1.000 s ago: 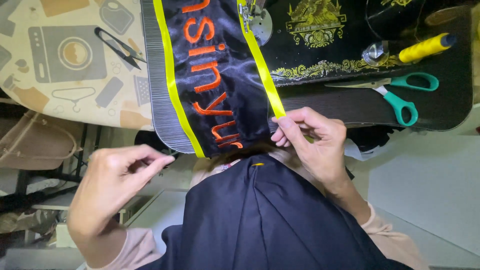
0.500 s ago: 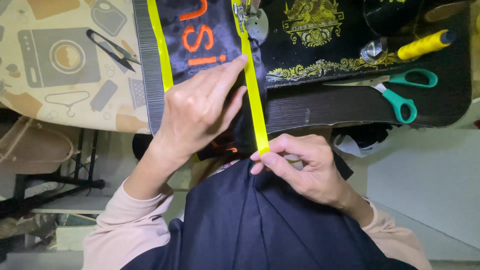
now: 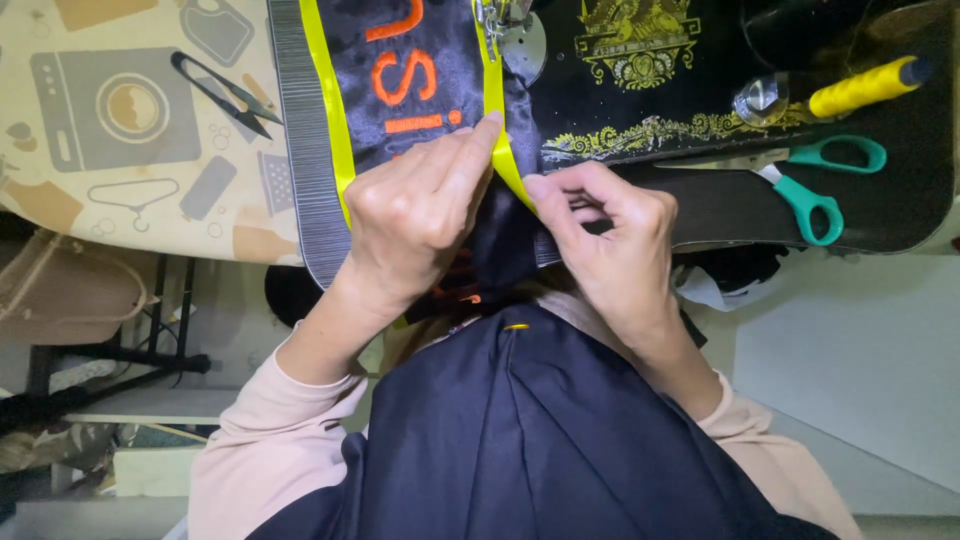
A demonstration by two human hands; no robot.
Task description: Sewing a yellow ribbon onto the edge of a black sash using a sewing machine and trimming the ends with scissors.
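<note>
A dark satin sash (image 3: 405,60) with orange stitched letters and yellow ribbon trim (image 3: 497,95) lies across the bed of a black sewing machine (image 3: 650,70) with gold ornament. Its right trim runs under the presser foot (image 3: 492,18). My left hand (image 3: 420,205) lies flat on the sash, fingertips pressing the yellow trim. My right hand (image 3: 605,235) pinches the same trim just right of it, at the table's near edge. Dark navy cloth (image 3: 520,440) covers my lap below.
Green-handled scissors (image 3: 800,180) and a yellow thread spool (image 3: 865,88) lie on the machine bed at right. Black thread snips (image 3: 225,95) rest on the patterned tablecloth (image 3: 110,120) at left. A beige bag (image 3: 70,290) and metal stand legs sit below the table.
My left hand rose from below the table edge onto the sash. The sash has been fed forward, hiding more letters. My right hand followed the trim upward.
</note>
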